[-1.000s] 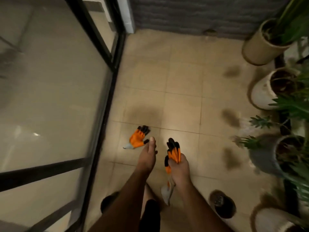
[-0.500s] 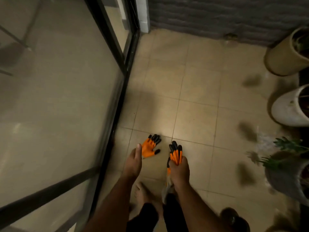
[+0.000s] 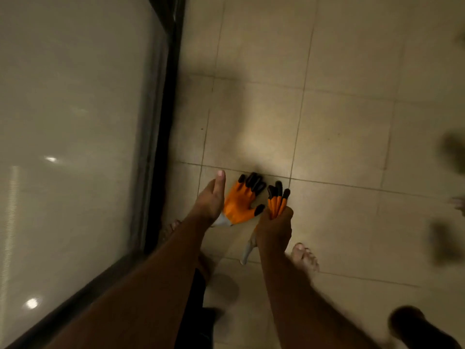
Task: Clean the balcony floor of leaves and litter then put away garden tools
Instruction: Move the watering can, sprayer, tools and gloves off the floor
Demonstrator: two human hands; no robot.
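An orange garden glove [image 3: 240,202] with black claw tips and a grey cuff lies flat on the beige floor tiles. My left hand [image 3: 212,197] reaches down just left of it, fingers straight, its edge over the glove's cuff side; contact is unclear. My right hand [image 3: 275,227] grips a second orange glove [image 3: 276,201] around its middle; its black-tipped fingers stick up above my fist and its grey cuff hangs below.
A black-framed glass door [image 3: 163,137] runs along the left. My bare feet [image 3: 305,258] stand on the tiles below the gloves. A dark round object [image 3: 415,326] sits at the lower right, and blurred dark patches [image 3: 450,149] mark the floor at the right edge.
I have bent lower and the view has closed in on the floor. My left hand has come down beside the lying glove. My right hand keeps its grip on the other glove.
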